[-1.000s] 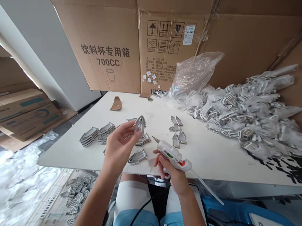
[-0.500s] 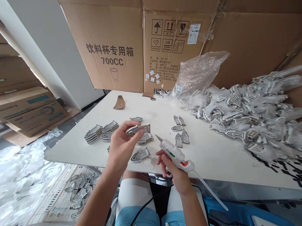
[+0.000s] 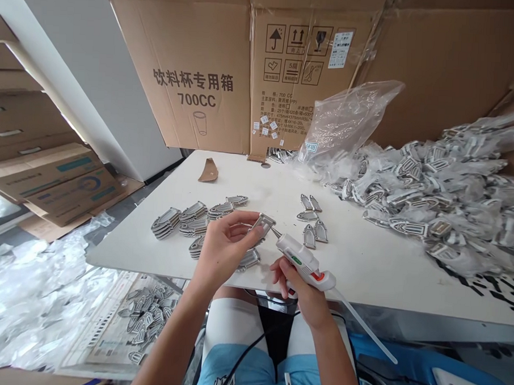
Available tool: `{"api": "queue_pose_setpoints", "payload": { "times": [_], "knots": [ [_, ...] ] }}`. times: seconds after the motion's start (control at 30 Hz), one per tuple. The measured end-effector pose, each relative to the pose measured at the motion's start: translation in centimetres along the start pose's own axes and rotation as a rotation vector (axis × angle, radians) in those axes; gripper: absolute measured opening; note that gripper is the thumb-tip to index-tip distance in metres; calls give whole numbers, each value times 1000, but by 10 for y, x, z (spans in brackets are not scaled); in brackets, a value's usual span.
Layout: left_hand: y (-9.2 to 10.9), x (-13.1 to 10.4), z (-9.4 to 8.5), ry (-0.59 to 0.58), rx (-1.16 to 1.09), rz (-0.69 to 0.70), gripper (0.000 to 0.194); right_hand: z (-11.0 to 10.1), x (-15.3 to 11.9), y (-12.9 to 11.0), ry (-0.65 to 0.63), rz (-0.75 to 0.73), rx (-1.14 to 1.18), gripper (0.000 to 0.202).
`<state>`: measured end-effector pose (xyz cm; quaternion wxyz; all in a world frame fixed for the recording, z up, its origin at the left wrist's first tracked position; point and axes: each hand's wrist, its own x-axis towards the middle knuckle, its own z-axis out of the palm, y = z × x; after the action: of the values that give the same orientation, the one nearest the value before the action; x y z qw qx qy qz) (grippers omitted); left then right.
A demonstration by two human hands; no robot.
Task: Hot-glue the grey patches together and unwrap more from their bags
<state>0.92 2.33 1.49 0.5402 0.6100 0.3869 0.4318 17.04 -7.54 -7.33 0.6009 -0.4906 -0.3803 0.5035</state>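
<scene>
Brown cardboard boxes (image 3: pixel 195 42) stand behind the far edge of a white, flat-topped table (image 3: pixel 364 271), and a heap of silvery-grey frames in clear plastic bags (image 3: pixel 410 188) fills its far right part. Above the table, near its front edge, the left hand (image 3: pixel 225 242) has thumb and fingers clamped on a small grey metal-looking frame (image 3: pixel 266 220). A second ago that frame stood with its pointed tip up; then it was tipped sideways, and now its squared end faces the right hand (image 3: pixel 307 297). Those right fingers are wrapped round the handle of a white glue gun with an orange-red patch (image 3: pixel 299 257); whether the trigger is pressed cannot be told. Its thin metal nozzle (image 3: pixel 276 233) is now right beside the squared end, where before a gap showed; contact is too small to make out. I judge that the work of both hands now meets at that end. Neat stacks of bare grey frames (image 3: pixel 166 222) remain toward the table's left edge, and five loose grey frames (image 3: pixel 309 236) lie beyond the gun, undisturbed.
</scene>
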Motion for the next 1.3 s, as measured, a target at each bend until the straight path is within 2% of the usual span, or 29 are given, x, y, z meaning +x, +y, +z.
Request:
{"api": "queue_pose_setpoints", "payload": {
  "times": [0.2,0.5,0.83,1.07,1.3],
  "knots": [
    [5,-2,0,-19,30,30,29,2,1,0,12,2,-2,47],
    [6,-3,2,13,47,46,23,4,-1,-3,24,-3,-41,47],
    [11,-5,6,-7,47,24,24,5,-2,-5,50,1,-50,47],
    [10,-5,5,12,48,21,24,5,-2,0,125,-9,-173,56],
    [12,-6,6,21,45,24,24,8,-3,0,178,-36,-247,55]
  ]
}}
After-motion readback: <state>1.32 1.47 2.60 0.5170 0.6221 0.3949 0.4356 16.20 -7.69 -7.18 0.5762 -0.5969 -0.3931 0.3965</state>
